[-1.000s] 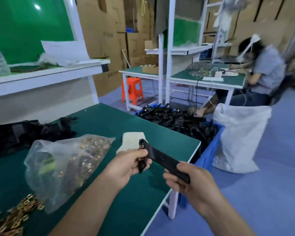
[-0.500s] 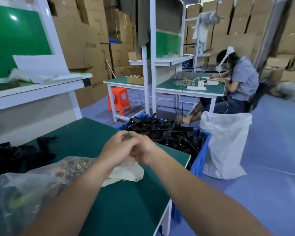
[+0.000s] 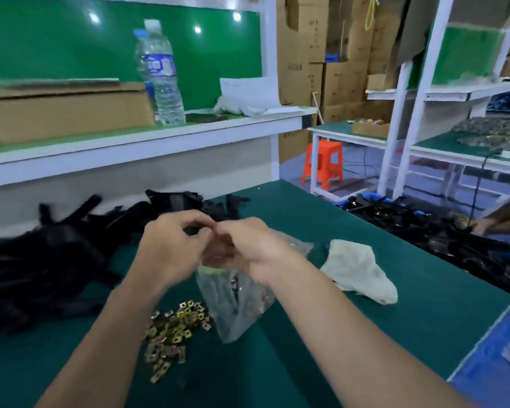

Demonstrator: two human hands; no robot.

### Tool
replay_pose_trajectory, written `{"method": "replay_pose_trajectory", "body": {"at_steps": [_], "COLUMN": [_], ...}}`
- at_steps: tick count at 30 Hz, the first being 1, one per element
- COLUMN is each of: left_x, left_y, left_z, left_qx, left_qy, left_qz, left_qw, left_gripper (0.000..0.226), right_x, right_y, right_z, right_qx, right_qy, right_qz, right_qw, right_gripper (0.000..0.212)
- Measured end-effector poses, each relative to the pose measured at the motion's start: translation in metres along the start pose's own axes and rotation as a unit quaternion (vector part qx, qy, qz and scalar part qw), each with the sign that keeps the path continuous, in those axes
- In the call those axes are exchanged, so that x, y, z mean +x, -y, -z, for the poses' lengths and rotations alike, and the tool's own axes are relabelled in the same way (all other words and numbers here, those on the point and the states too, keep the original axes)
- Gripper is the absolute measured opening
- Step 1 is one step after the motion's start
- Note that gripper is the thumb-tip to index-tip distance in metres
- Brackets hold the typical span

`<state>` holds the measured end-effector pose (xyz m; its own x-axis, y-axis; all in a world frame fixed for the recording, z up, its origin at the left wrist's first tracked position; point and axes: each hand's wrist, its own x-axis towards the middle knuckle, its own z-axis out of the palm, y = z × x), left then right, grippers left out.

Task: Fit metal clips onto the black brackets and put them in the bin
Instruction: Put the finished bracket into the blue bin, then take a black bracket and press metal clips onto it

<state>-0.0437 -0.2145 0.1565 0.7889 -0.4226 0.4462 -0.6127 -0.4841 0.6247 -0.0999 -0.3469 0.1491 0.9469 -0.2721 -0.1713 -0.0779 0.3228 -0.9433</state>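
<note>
I am holding my left hand (image 3: pixel 171 248) and right hand (image 3: pixel 249 248) together over the green table (image 3: pixel 306 207). My fingers are curling and the tips are meeting, but it is blurry, so I cannot tell what they are pinching. Under them a crinkly see-through bag (image 3: pixel 236 304) is lying beside a heap of small shiny gold metal clips (image 3: pixel 171 331). Long black brackets (image 3: pixel 56 254) are piling up on the left, and more are filling the blue bin (image 3: pixel 365 197).

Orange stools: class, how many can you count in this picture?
1. The orange stool stands on the floor beside a white leg of the far table, beyond the green workbench. Others may be hidden behind the benches.
</note>
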Motion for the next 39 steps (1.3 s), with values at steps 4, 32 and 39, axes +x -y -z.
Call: {"method": "replay_pose_trajectory", "body": {"at_steps": [4,32,39], "left_x": [-0.03,-0.14,-0.138], "left_y": [0.083,0.216,0.221], "left_z": [0.062,0.066,0.073], "left_qx": [0.081,0.09,0.045], "left_qy": [-0.044,0.001,-0.048], "left_qz": [0.14,0.186,0.26], "left_qw": [0.986,0.978,0.963], "left_gripper": [0.027,0.02,0.018], "right_x": [0.026,0.194,0.172], "right_y": [-0.021,-0.166,-0.135], "right_z": [-0.066,-0.256,-0.226], "right_qx": [0.055,-0.652,-0.564], "right_qy": [0.022,-0.014,-0.08], "right_qz": [-0.024,0.016,0.065], "right_qw": [0.998,0.758,0.819], "right_gripper": [0.016,0.039,0.038]}}
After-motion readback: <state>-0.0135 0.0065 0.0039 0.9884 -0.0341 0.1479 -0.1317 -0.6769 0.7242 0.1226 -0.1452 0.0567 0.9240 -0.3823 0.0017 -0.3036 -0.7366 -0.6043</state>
